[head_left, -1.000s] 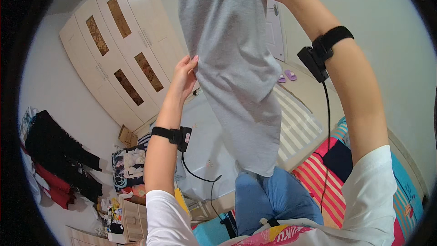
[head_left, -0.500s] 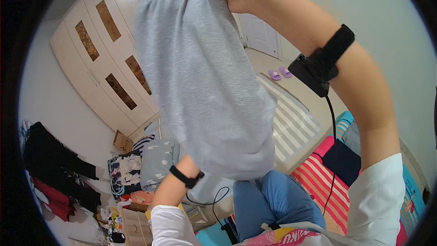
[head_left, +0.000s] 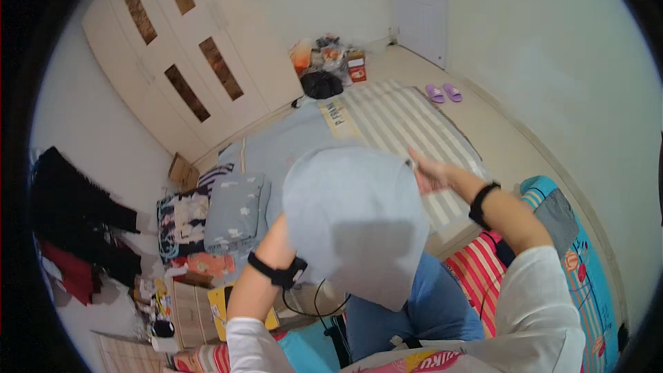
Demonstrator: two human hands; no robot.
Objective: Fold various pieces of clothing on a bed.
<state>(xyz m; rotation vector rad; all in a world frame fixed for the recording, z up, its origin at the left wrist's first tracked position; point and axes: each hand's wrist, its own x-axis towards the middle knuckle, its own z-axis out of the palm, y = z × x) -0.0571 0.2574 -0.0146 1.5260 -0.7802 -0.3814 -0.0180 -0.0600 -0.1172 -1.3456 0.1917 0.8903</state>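
Note:
A light grey knit garment [head_left: 345, 200] hangs in front of me at waist height, over my lap. A darker shadow lies across its lower part. My right hand [head_left: 432, 173] is at the garment's upper right edge, and its fingers look closed on that edge. My left hand is hidden behind the garment on its left side. Only my left wrist and forearm [head_left: 266, 269] show, with a black strap round the wrist. A second black strap [head_left: 483, 206] is on my right forearm.
Ahead is a bed with a striped cover [head_left: 407, 131] and a folded grey quilt [head_left: 235, 211]. A red striped cloth [head_left: 473, 269] and a grey cloth [head_left: 556, 217] lie to the right. Dark clothes [head_left: 79, 193] hang at left. Purple slippers [head_left: 443, 93] stand on the floor.
The garment has come down from high in front of me to waist height and looks shorter. My right hand has dropped with it. The gathered waistband no longer shows.

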